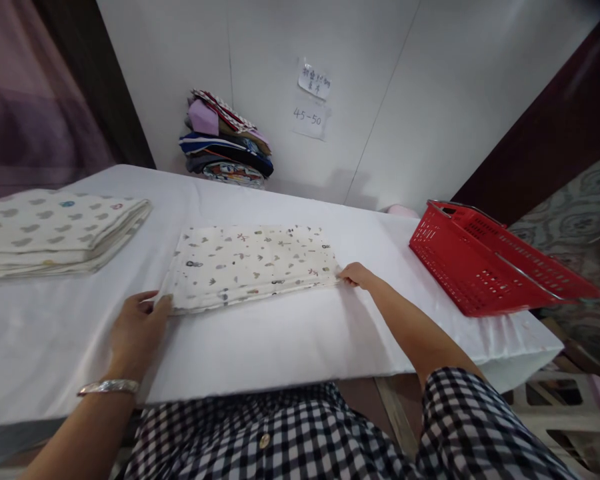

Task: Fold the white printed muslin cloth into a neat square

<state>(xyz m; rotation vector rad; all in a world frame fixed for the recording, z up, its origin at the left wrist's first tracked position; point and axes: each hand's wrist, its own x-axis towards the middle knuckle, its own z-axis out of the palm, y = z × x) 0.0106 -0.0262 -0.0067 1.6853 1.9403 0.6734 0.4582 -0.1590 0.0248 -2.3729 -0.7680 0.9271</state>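
Note:
A folded white cloth (260,263) with small printed motifs lies flat in front of me, its long side toward me. My left hand (141,327) pinches its near left corner between thumb and fingers. At the near right corner, my right hand (356,275) is closed on the cloth's edge. Several layers show along the near fold. Farther left rests a thicker folded cloth (55,223) with grey patches, apart from my hands.
A white sheet (280,353) covers the table. On the right stands a red plastic basket (490,267) with metal handles. Folded clothes (225,143) are piled by the back wall, where paper notes (310,119) hang. The table's near edge is just before my body.

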